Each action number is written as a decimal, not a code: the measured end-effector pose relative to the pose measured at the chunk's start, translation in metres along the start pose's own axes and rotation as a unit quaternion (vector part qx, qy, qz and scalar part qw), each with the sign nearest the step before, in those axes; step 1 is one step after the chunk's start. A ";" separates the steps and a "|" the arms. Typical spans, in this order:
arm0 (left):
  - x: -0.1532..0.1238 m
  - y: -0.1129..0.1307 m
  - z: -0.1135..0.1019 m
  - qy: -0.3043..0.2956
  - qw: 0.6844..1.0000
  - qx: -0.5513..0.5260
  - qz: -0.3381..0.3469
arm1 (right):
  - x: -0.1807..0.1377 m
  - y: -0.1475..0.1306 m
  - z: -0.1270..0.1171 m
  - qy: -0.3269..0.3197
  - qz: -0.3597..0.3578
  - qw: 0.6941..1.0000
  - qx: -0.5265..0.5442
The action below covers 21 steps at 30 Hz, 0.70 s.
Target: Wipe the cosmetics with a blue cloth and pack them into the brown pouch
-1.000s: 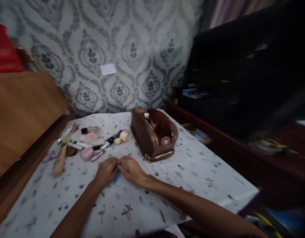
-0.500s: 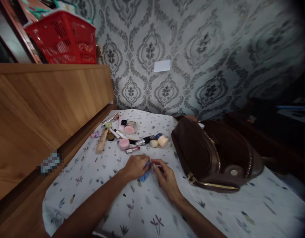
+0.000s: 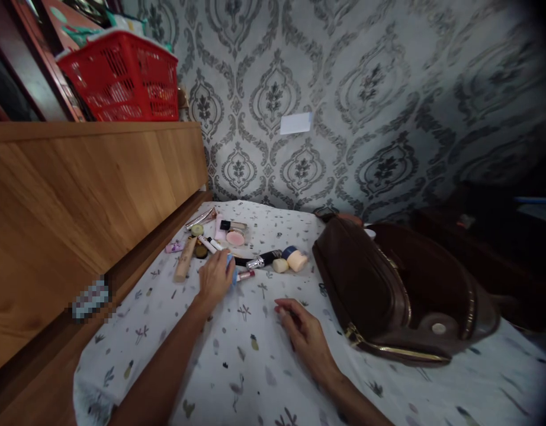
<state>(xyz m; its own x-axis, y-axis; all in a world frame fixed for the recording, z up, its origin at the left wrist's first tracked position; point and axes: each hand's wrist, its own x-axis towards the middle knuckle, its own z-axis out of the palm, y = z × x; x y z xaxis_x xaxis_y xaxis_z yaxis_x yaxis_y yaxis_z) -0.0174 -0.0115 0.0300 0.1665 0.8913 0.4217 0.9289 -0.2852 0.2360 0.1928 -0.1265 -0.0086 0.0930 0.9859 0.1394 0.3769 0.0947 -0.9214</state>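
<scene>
My left hand [image 3: 216, 277] is closed around a crumpled blue cloth [image 3: 233, 272], low over the makeup. Where it rests, the pink jar is covered, and I cannot tell whether the fingers also grip it. Just right of the cloth lies a lip gloss tube [image 3: 246, 276]. My right hand [image 3: 306, 337] hovers over the printed sheet, fingers loosely bent and thumb apart, with nothing visible in it. Around the left hand lie a beige tube [image 3: 185, 260], a pink blush compact [image 3: 235, 238], a black-handled brush [image 3: 270, 258] and cream sponges [image 3: 295, 259].
An open brown leather bag [image 3: 366, 284] stands to the right. At left rises a wooden headboard or cabinet panel [image 3: 99, 195] with a red basket [image 3: 126, 77] on top. Patterned wallpaper [image 3: 273, 148] closes off the back, above the white printed sheet [image 3: 237, 367].
My left hand has moved forward and left with the blue cloth, away from my right hand, onto the makeup. The right hand has let go of the cloth and stays near its place.
</scene>
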 end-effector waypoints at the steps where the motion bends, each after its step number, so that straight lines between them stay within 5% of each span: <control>1: 0.002 -0.005 0.000 0.006 1.000 0.006 -0.021 | 0.000 0.001 0.000 -0.003 0.003 1.000 0.001; 13: 0.019 -0.031 0.016 -0.044 0.996 0.036 -0.073 | -0.001 0.006 -0.007 -0.022 0.004 1.000 0.020; 21: 0.108 -0.039 0.009 -0.036 0.996 0.072 -0.027 | -0.003 0.004 -0.007 -0.032 0.014 0.998 0.047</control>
<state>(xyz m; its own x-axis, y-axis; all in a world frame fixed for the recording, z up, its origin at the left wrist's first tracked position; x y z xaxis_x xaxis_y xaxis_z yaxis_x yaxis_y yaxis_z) -0.0326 0.0987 0.0585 0.1341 0.9287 0.3458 0.9740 -0.1878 0.1265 0.2007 -0.1299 -0.0101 0.0413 0.9949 0.0924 0.2874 0.0768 -0.9547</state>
